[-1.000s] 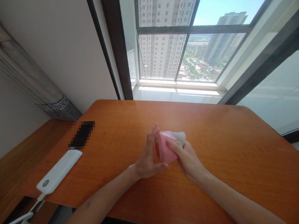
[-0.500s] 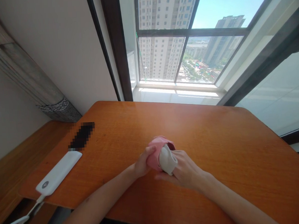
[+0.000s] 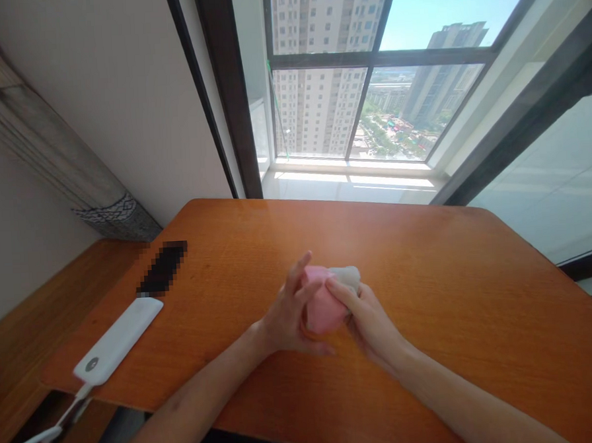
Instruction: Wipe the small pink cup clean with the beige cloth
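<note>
A small bundle of soft cloth, pink (image 3: 324,311) on one side and greyish white (image 3: 347,277) at the far right, is held just over the table. It looks like a rolled-up pair of socks, though the kind is not certain. My right hand (image 3: 375,320) grips it from the right, thumb pressed on the pink cloth and fingers hidden behind. On the other side is my left hand (image 3: 293,307), its fingers spread around the pink part; the index finger points up and away, and the lower fingers reach below the bundle.
Beneath my hands is an orange-brown wooden table (image 3: 453,292). At its left lie a white power bank (image 3: 118,343) with a white cable (image 3: 54,436) and a dark pixelated object (image 3: 162,268). Beyond the far edge is a window (image 3: 372,62); a curtain (image 3: 64,148) hangs at left.
The bundle has been turned, so its whitish part now faces away to the right. My left hand has loosened and spread its fingers, while my right hand has closed on the bundle.
</note>
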